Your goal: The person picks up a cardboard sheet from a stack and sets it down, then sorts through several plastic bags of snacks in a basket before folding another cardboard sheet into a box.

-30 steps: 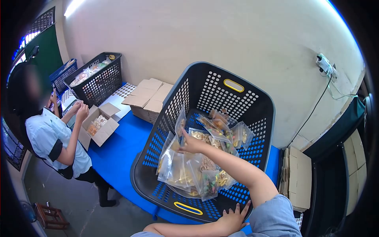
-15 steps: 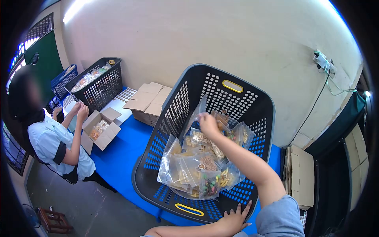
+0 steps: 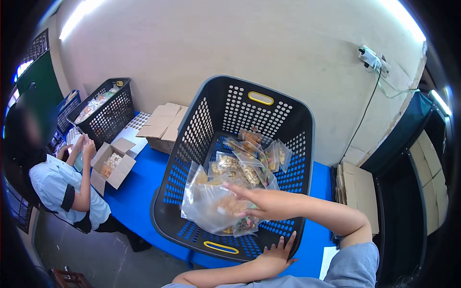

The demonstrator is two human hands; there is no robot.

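My left hand (image 3: 275,255) rests on the near right rim of a large black basket (image 3: 156,211), its fingers spread. Over the bags inside, my right hand (image 3: 257,201) is slightly blurred, fingers and thumb apart, next to a clear bag (image 3: 204,204) with pale contents. It partly hides the bags beneath. Several clear bags of snacks lie in a heap, among them one with ring-like pieces (image 3: 227,161), one with brown pieces (image 3: 249,137) and one with green and red bits (image 3: 246,224).
At the left, a co-worker (image 3: 67,185) holds both hands above an open carton (image 3: 120,174). Behind stand a second black basket of bags (image 3: 108,113) and a blue basket (image 3: 67,113). Flattened cardboard lies on the blue table (image 3: 139,189) and stands at the right (image 3: 360,197). A power socket (image 3: 373,58) is on the wall.
My right hand has come from the basket's far left side toward me, and a clear bag now lies spread over the near bags. My left hand stays on the rim. The view has shifted right.
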